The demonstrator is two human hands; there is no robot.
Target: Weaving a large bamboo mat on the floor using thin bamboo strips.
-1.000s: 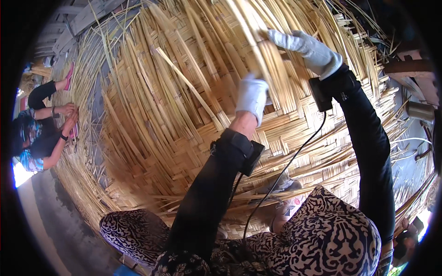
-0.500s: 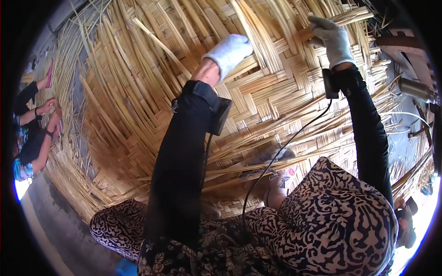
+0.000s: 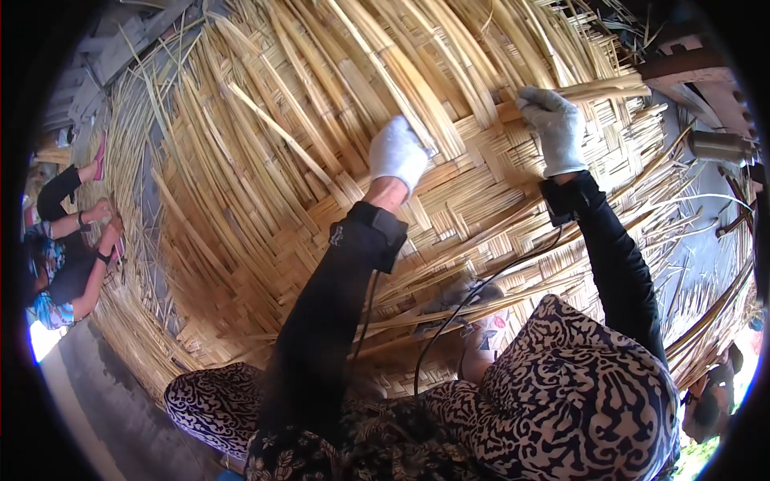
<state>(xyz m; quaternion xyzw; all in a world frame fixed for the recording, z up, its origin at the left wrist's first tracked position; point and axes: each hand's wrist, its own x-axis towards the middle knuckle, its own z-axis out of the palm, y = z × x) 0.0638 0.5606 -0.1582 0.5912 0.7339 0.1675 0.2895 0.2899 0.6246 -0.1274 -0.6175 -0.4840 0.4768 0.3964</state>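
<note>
A large mat [image 3: 241,297] of split reed or bamboo strips, partly woven, lies before me. My left hand [image 3: 399,154], in a pale glove, is closed at the near ends of a bundle of long raised strips [image 3: 417,96]. Its fingertips are mostly hidden behind the hand. Off to the right, my right hand [image 3: 555,132], also gloved, has its fingers curled at a flat crosswise strip [image 3: 509,112]. That strip passes behind the hand toward the mat's right edge. Between my hands the near weave shows a zigzag pattern.
Another person's hands [image 3: 108,220] are at the mat's left edge among loose strip ends. My patterned-cloth knees [image 3: 577,385] and a bare foot [image 3: 475,357] are at the near side. A black cable [image 3: 449,321] runs across the mat. Wooden pieces [image 3: 698,68] stand at the far right.
The view has shifted, so the mat sits lower. My left hand has come slightly nearer to me. The right hand has moved left along the crosswise strip, and its fingers have curled in.
</note>
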